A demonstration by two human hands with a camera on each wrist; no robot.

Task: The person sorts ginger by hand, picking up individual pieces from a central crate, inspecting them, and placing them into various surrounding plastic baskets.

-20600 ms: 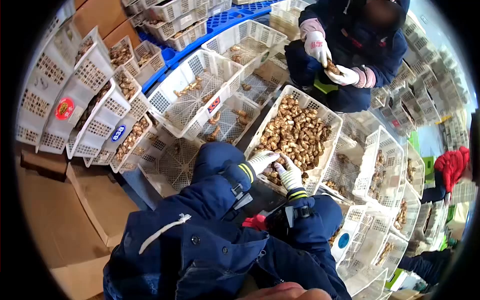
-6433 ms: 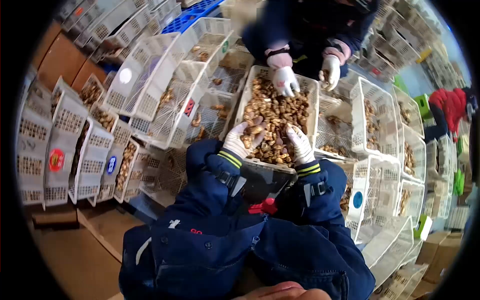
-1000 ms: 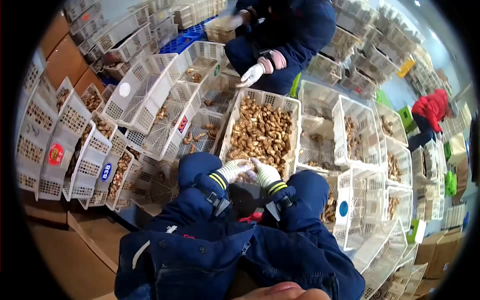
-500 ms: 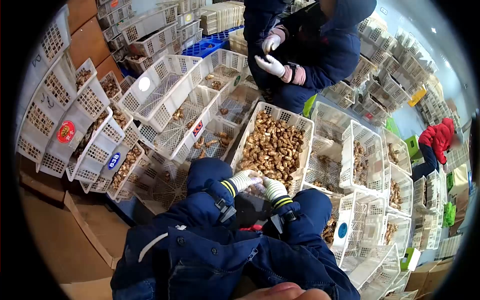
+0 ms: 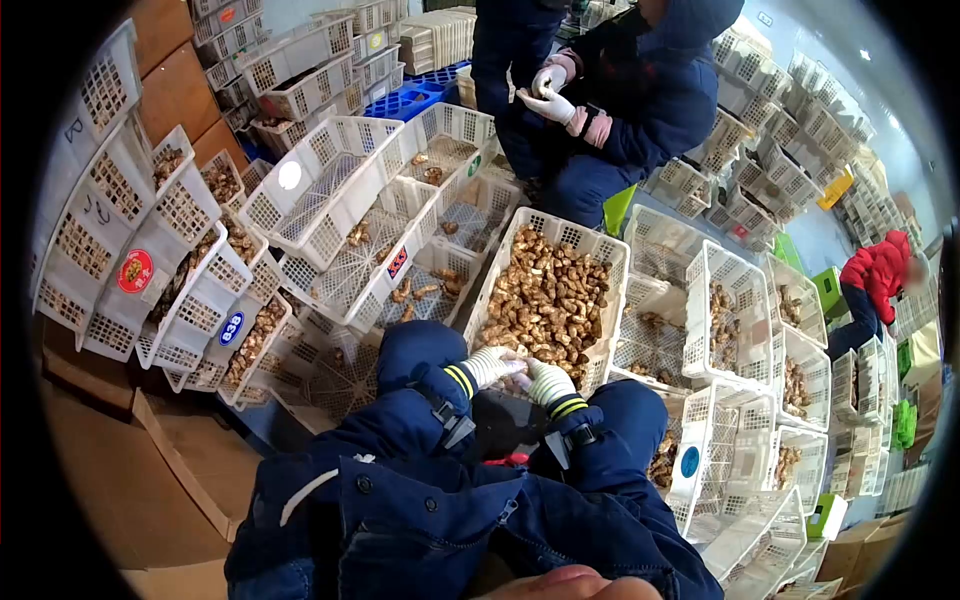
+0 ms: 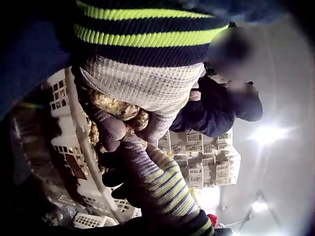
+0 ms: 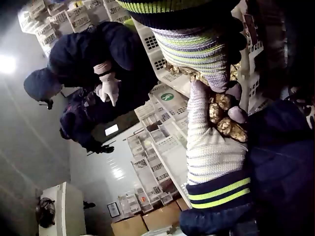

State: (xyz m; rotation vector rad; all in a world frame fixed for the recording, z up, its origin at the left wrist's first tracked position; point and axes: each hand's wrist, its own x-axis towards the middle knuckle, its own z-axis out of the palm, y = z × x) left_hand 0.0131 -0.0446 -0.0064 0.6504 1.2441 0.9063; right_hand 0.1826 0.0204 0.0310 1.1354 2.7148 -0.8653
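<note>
Both my gloved hands meet over the near edge of a white crate (image 5: 617,290) heaped with brown pieces (image 5: 550,290). My left hand (image 5: 492,366) holds several knobbly brown-and-cream, mushroom-like pieces (image 7: 231,129), cupped against the palm by its grey fingertips. Coming in from the other side, my right hand (image 5: 548,380) has its thumb and fingers right at those pieces (image 6: 115,105). The left wrist view shows the right thumb (image 6: 132,141) pressed in beside a small pale bit; the other right fingers are in shadow. In the head view the held pieces are mostly hidden by the gloves.
Opposite sits a person in dark clothes (image 5: 640,130), white-gloved hands (image 5: 545,95) together. Shallow crates (image 5: 335,255) with a few pieces lie left; more crates (image 5: 725,310) stand right. Stacked crates (image 5: 120,200) and cardboard (image 5: 150,480) are at far left. A person in red (image 5: 872,275) bends behind.
From apart over the crate's heap, my hands have come together at its near edge. The person opposite has drawn their hands back from the crate and now holds them together near their body.
</note>
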